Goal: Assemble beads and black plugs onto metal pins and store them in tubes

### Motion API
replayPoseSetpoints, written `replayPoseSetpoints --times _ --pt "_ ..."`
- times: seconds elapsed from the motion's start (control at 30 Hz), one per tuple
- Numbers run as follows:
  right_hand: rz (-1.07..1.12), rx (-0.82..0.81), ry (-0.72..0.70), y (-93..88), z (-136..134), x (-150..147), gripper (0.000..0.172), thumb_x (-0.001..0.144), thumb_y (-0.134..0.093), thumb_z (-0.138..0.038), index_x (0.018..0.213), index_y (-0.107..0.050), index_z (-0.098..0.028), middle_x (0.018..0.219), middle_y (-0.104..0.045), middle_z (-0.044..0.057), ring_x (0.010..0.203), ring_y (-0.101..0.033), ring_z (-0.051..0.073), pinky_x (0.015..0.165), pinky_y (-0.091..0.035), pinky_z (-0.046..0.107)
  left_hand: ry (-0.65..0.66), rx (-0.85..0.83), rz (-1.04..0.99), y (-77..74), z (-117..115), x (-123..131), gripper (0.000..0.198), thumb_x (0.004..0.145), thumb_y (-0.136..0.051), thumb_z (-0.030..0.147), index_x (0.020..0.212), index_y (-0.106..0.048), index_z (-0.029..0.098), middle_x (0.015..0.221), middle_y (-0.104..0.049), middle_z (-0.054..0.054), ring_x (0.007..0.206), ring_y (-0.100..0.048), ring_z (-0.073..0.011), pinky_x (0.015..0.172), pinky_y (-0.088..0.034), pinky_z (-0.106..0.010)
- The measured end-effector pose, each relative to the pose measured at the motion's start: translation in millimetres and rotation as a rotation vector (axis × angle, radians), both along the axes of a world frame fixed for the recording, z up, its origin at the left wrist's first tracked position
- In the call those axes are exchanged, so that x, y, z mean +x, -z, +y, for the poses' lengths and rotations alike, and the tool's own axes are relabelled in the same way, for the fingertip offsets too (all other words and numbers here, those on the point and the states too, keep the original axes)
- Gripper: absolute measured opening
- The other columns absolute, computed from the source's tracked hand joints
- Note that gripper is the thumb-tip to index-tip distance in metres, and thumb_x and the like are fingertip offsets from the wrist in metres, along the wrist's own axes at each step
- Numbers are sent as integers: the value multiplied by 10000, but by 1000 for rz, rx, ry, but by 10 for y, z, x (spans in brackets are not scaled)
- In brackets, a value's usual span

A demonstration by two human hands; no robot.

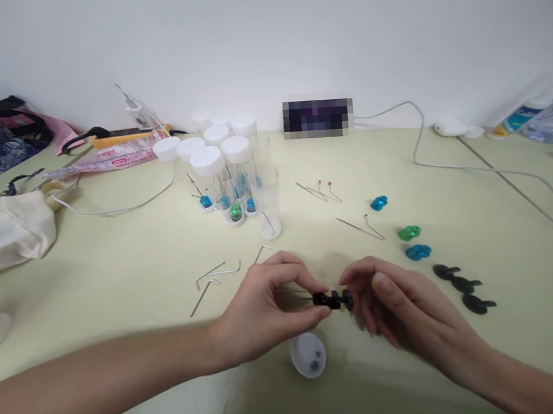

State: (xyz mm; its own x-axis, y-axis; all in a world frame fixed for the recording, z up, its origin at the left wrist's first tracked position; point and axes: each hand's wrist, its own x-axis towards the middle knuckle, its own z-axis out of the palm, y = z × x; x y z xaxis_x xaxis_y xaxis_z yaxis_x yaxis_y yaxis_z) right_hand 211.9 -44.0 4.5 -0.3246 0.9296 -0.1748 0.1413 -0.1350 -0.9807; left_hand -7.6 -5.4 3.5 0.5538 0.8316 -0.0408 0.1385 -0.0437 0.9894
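Observation:
My left hand [268, 301] pinches a small black fitting [329, 300] between thumb and fingertips, with thin metal wire running back from it under the palm. A round black disc [348, 300] forms the fitting's right end. Beside that disc is my right hand [399, 299], its fingers apart and curved; whether a fingertip touches the disc is hard to tell. Below the hands sits a white cap [300, 355] holding tiny metal pieces [316, 362]. Loose black disc pieces with stems [477, 304] lie to the right, near blue [418, 252] and green [409, 232] metallic parts.
Several clear tubes with white lids [208, 161] stand at back left, by an uncapped tube [268, 201]. L-shaped hex keys [210, 283] lie left of my hands; bent wires [359, 228] lie beyond. A cable [416, 155], bottle [517, 120] and cloth bag [15, 229] line the sides.

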Motion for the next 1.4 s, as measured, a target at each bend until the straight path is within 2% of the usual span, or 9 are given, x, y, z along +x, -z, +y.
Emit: replayPoseSetpoints --times 0.27,0.5,0.77,0.97,1.17,1.4 --pt "-34 -11 -12 6 6 8 358 993 -348 -469 911 -567 -197 657 -596 14 501 -492 101 429 -392 186 -14 36 -6 -22 3 11 165 749 -726 210 914 -730 208 929 -633 -46 931 -603 -177 868 -503 -324" --pt "13 -26 22 7 -5 -8 299 985 -372 -469 1048 -529 -222 718 -612 14 529 -518 113 411 -395 182 -25 47 6 -38 3 15 167 747 -727 205 914 -738 208 937 -630 -41 928 -605 -163 880 -498 -303" --pt "-76 -34 -23 -1 -14 21 384 992 -336 -478 865 -554 -188 638 -584 19 512 -497 116 450 -376 211 0 66 8 -30 6 18 159 742 -731 196 900 -736 211 915 -631 -41 932 -593 -170 864 -494 -307" --pt "-9 -5 17 2 4 -9 304 987 -366 -468 1068 -526 -222 707 -582 4 525 -515 117 424 -391 198 -5 73 17 -38 10 16 153 744 -729 201 897 -731 206 900 -640 -44 943 -590 -178 871 -489 -315" --pt "-56 -8 -24 -11 -13 16 350 994 -340 -469 924 -552 -200 632 -570 5 508 -485 113 441 -376 202 3 67 20 -37 5 13 157 743 -731 202 900 -735 203 924 -632 -51 932 -593 -176 873 -494 -316" --pt "-96 -20 -39 -13 -2 14 389 992 -332 -482 859 -553 -191 630 -577 15 505 -480 115 452 -366 214 -5 68 21 -44 3 8 147 738 -733 202 885 -737 211 923 -632 -52 923 -594 -180 865 -502 -323"
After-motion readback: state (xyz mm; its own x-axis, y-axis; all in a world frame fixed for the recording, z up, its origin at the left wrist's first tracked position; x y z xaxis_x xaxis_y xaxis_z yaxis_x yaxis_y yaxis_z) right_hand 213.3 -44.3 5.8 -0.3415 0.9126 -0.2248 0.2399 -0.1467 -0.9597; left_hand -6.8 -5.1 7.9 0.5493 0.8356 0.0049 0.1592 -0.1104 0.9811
